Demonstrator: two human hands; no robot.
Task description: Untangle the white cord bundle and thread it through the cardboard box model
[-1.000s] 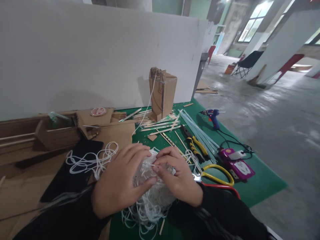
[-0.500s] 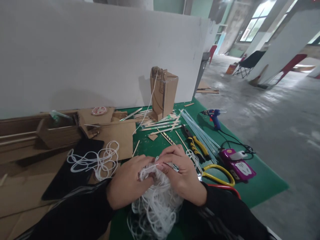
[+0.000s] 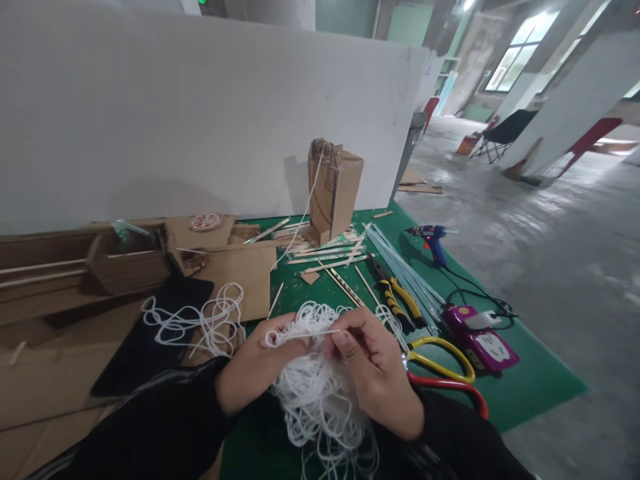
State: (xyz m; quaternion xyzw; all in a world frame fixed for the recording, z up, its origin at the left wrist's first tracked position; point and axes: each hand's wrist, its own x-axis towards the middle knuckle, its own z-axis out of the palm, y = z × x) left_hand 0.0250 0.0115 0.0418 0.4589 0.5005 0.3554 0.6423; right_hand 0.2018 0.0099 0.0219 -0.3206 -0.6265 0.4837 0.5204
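A big tangle of white string (image 3: 320, 393) hangs between my hands above the green table top. My left hand (image 3: 263, 360) is closed around part of the bundle, with a small loop standing out at its fingers. Between thumb and fingers, my right hand (image 3: 367, 367) pinches a single strand that runs taut across to the left hand. A second, looser heap of white string (image 3: 205, 320) lies at the left, over a black flat sheet (image 3: 160, 347) and cardboard. More string sits beside the right hand.
Scissors with yellow and red handles (image 3: 443, 373) and pliers (image 3: 395, 297) lie to the right, near glue sticks (image 3: 400, 267), a glue gun (image 3: 431, 241) and a purple power strip (image 3: 483, 343). Behind stand a cardboard box (image 3: 337, 193) and thin wooden sticks. Cardboard structures (image 3: 125, 267) fill the left.
My hands have parted slightly, and a strand is now stretched between them. The string bundle shows more fully. The whole view has shifted a little.
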